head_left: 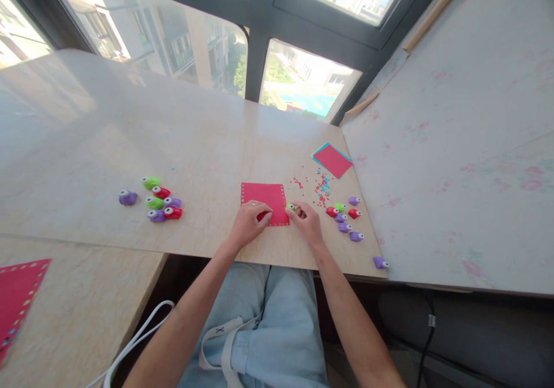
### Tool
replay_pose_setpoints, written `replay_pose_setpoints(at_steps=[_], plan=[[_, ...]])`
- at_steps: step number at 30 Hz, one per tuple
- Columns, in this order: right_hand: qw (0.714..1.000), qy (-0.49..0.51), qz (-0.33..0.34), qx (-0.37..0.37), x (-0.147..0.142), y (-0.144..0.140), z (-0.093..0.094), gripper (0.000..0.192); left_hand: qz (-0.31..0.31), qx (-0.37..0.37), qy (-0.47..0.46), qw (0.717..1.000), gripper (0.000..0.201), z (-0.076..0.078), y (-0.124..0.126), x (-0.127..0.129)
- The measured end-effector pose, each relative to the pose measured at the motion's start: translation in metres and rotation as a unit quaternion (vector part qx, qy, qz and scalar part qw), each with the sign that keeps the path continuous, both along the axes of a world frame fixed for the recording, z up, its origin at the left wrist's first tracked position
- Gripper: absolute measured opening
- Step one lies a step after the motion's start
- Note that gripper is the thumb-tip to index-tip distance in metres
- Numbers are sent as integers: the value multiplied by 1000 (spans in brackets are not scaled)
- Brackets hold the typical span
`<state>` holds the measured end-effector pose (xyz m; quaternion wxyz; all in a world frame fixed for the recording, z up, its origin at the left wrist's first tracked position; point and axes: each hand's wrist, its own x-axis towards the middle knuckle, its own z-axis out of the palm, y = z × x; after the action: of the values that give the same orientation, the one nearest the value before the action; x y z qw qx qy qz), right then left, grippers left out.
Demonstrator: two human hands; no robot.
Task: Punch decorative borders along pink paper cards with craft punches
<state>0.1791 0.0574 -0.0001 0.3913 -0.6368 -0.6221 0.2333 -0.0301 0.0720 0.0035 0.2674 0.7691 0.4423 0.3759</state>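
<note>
Looking down at the table point(130, 116), we see the left hand point(250, 220) pressed fingers-down on the near edge of a red paper square point(265, 202), holding it flat rather than gripping it. The right hand point(306, 219) is closed around a small green punch point(290, 207) set at the square's near right corner. Paper dots point(320, 189) lie scattered just right of it, with a cluster of punches point(346, 219) nearby and another cluster point(158, 200) well apart on the left.
</note>
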Motion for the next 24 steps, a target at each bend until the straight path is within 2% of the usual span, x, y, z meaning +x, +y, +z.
replay_pose_setpoints(at_steps=[7,16,24], plan=[[996,-29,-80,27,-2,-2,-1,32,9,-2,-4,1000,13,2,-1,0],[990,-113,-76,29,-5,-2,-1,35,8,-8,-2,1000,12,2,0,1],[987,-4,-125,97,-1,-7,0,39,10,-8,-4,1000,14,2,0,1]])
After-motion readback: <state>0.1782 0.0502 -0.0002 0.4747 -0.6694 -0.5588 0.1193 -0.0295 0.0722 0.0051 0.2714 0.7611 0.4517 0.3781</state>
